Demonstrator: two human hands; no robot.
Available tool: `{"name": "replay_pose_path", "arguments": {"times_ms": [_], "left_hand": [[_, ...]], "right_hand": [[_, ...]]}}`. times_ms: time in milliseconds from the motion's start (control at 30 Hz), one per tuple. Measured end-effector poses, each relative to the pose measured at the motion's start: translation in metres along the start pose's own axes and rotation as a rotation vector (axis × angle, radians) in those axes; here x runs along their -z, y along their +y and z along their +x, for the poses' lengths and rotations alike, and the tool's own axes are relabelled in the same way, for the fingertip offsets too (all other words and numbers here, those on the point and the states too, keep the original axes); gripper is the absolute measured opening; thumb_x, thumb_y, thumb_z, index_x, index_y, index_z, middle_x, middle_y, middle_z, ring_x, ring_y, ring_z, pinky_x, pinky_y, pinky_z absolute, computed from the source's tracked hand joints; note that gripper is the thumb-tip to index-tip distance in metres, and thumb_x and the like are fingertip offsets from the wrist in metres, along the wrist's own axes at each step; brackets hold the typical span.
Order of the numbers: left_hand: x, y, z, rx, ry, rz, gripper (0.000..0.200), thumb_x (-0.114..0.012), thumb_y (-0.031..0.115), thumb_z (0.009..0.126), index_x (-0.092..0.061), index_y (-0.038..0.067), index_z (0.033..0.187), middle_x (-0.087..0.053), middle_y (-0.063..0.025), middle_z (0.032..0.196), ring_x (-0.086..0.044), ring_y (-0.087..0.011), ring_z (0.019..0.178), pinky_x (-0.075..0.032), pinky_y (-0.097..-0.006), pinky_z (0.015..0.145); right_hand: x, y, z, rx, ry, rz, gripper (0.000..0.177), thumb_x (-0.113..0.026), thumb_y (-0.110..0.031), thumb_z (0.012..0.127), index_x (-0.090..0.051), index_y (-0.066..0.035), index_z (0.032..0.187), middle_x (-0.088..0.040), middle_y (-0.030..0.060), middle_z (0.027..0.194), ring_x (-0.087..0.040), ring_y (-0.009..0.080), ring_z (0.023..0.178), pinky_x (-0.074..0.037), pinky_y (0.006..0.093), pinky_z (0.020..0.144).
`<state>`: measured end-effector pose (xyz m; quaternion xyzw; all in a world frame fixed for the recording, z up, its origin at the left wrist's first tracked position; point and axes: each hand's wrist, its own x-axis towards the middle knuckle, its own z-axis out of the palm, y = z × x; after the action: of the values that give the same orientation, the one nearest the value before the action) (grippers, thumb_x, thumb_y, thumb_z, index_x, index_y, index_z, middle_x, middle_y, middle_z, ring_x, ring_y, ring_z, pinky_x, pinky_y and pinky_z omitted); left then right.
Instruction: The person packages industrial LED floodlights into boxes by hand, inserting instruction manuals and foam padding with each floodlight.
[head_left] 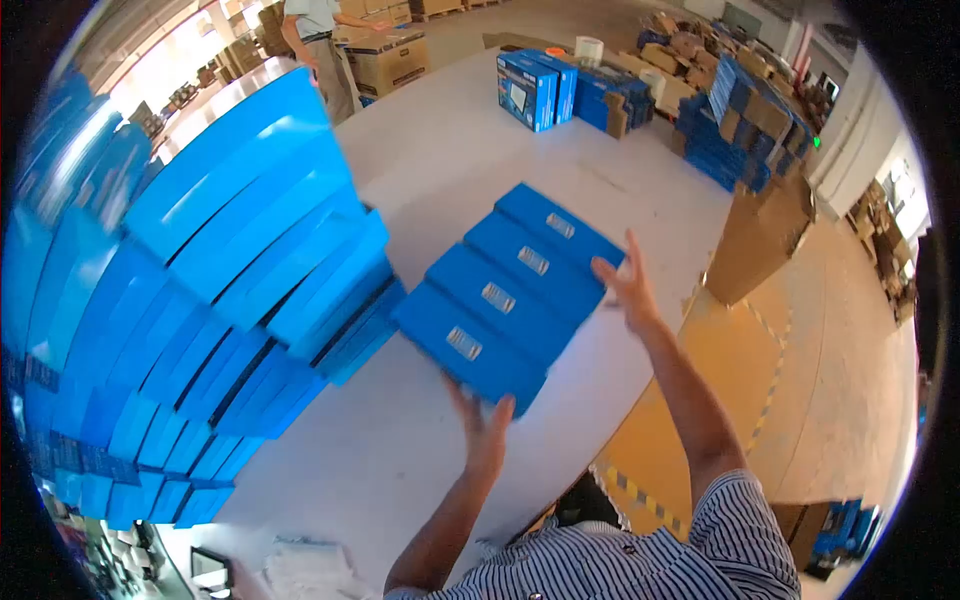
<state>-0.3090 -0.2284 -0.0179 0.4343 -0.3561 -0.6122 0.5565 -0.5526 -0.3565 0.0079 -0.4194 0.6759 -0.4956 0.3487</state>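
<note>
Spanning a row of four blue boxes over the worktop, the two hands extend from a striped shirt at the near edge. The left hand clasps the nearest box of the row, thumb at its side and the other fingers partly hidden beneath. The right hand touches the row's far right edge with fingers spread; how firmly it grips cannot be told. Each box bears a white label (print too small to read) on its upper face. Just left of the row rises a tall stack of blue boxes; to the right, beyond the right hand, stands brown cardboard. Farther along the worktop stand a pair of upright blue boxes. Beyond, a co-worker stands beside a carton.
</note>
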Motion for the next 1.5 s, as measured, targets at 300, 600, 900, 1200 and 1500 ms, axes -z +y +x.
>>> {"name": "replay_pose_path", "arguments": {"times_ms": [300,600,900,1200,1500], "left_hand": [[-0.061,-0.025,0.133,-0.029,0.137,0.105,0.092,-0.053,0.039,0.077,0.009,0.012,0.139,-0.008,-0.0145,0.142,-0.019,-0.0306,0.127,-0.021,-0.0444,0.102],[-0.089,0.037,0.414,0.034,0.12,0.197,0.074,-0.042,0.046,0.086,0.005,0.025,0.139,-0.009,-0.0105,0.144,-0.027,-0.0355,0.126,-0.033,-0.0593,0.091],[-0.039,-0.015,0.426,-0.604,0.376,0.695,0.049,-0.045,0.03,0.088,-0.035,0.006,0.13,-0.036,-0.0127,0.133,-0.038,-0.0249,0.12,-0.03,-0.0351,0.099],[0.036,-0.038,0.001,0.242,0.52,0.312,0.023,-0.049,0.004,0.084,-0.056,-0.001,0.105,-0.063,-0.0085,0.09,-0.06,-0.0178,0.083,-0.047,-0.03,0.073],[0.123,-0.002,-0.121,-0.059,0.605,0.256,0.025,-0.05,0.014,0.088,-0.054,0.0,0.108,-0.062,-0.0086,0.093,-0.059,-0.0177,0.086,-0.047,-0.0302,0.075]], "right_hand": [[-0.017,-0.004,0.156,0.075,-0.201,0.243,0.067,-0.073,-0.028,0.071,-0.034,-0.003,0.119,-0.049,0.0142,0.104,-0.051,0.0185,0.091,-0.045,0.0276,0.075],[-0.107,-0.043,0.403,0.127,-0.153,0.157,0.069,-0.07,-0.04,0.072,-0.039,0.001,0.118,-0.055,0.0129,0.102,-0.054,0.0205,0.086,-0.044,0.0321,0.078],[-0.136,0.063,0.417,0.199,-0.308,0.333,0.061,-0.058,-0.013,0.08,-0.029,-0.002,0.133,-0.032,0.0146,0.136,-0.032,0.0284,0.125,-0.031,0.0368,0.099],[-0.121,-0.042,0.184,0.337,-1.022,0.092,0.027,-0.051,-0.003,0.081,-0.055,-0.001,0.107,-0.058,0.0055,0.104,-0.055,0.0147,0.093,-0.046,0.0258,0.078],[-0.176,-0.307,0.028,0.084,-0.924,0.303,0.083,-0.05,-0.065,0.072,-0.037,-0.005,0.129,-0.043,0.0162,0.125,-0.042,0.0311,0.114,-0.035,0.0456,0.09]]}}
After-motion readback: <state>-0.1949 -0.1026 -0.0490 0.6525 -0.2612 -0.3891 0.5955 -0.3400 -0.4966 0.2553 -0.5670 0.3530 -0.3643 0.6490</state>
